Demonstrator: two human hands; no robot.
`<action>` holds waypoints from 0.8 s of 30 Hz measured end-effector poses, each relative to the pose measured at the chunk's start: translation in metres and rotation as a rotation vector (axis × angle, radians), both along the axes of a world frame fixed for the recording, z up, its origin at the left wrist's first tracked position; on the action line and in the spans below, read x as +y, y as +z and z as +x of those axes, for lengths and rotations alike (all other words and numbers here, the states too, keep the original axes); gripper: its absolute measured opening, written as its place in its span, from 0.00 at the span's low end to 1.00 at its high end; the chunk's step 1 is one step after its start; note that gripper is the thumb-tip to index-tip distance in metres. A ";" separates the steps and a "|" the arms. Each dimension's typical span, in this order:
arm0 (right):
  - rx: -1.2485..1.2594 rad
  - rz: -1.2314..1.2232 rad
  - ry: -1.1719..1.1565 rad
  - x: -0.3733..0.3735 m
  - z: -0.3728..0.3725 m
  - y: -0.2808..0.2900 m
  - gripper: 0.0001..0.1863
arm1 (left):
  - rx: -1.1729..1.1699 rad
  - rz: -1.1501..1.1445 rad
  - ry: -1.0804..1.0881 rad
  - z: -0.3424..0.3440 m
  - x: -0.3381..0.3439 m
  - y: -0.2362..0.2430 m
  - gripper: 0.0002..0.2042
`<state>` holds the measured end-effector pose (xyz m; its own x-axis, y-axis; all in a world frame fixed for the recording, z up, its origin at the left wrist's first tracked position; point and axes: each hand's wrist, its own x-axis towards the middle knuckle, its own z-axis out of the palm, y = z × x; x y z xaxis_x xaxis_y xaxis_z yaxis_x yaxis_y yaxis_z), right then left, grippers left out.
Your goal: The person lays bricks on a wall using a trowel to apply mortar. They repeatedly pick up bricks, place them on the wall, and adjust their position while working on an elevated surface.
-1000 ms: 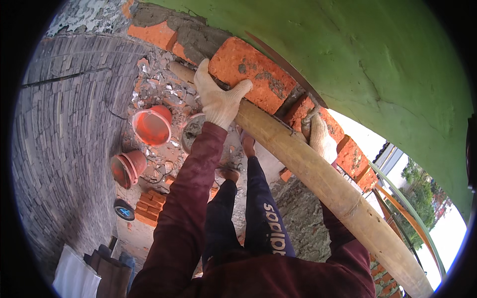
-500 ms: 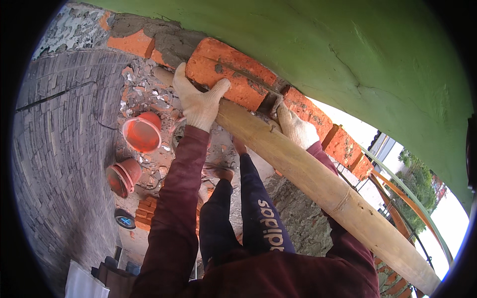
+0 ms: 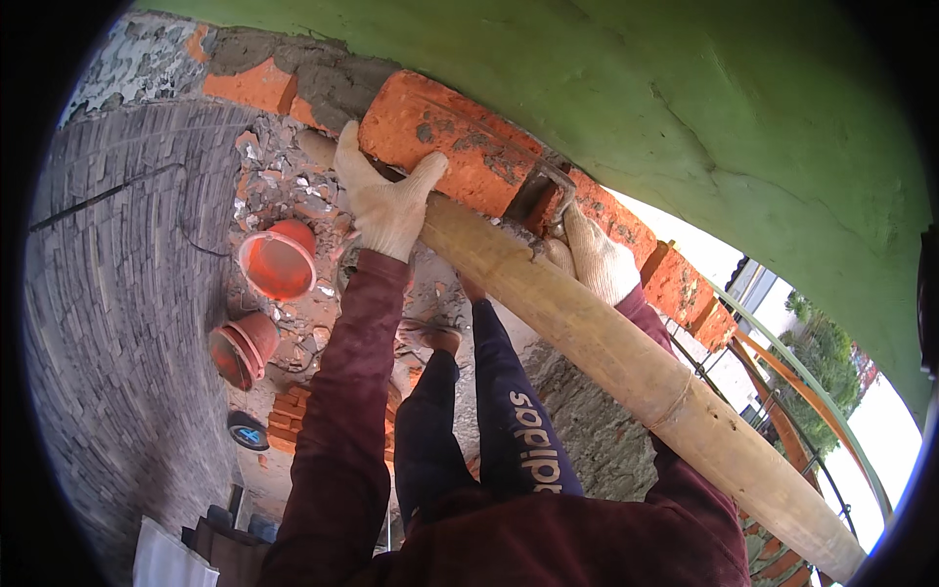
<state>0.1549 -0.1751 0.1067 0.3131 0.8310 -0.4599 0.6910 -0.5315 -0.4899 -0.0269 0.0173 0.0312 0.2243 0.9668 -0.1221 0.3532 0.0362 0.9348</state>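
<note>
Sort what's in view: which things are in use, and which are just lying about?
In use:
- left hand, against the large brick
- right hand, gripping the trowel

Apparently lying about:
- orange buckets
- stacked bricks
- black-and-blue disc
- rubble

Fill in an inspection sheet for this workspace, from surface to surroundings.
Surface: orange-red brick course with grey mortar.
Job's things: rectangular orange-red brick; thin grey metal trowel.
Clutter: round orange plastic buckets, red-grey rubble.
Hands: left white-gloved hand, fingers spread against the brick; right white-gloved hand closed on the trowel.
Cables: thin dark line on the grey tiled wall, possibly a cable.
Surroundings: tan round bamboo pole crossing before the bricks; smooth green wall behind.
</note>
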 end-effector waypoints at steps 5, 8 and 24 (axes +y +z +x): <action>-0.001 0.002 -0.060 0.008 0.000 0.010 0.16 | 0.031 -0.007 0.006 0.002 0.001 0.004 0.52; 0.050 0.140 -0.086 -0.007 0.004 0.001 0.14 | 0.039 0.014 0.038 -0.002 0.005 0.003 0.45; -0.008 0.257 -0.208 -0.058 -0.007 -0.025 0.18 | 0.204 -0.461 -0.130 -0.242 -0.158 -0.003 0.22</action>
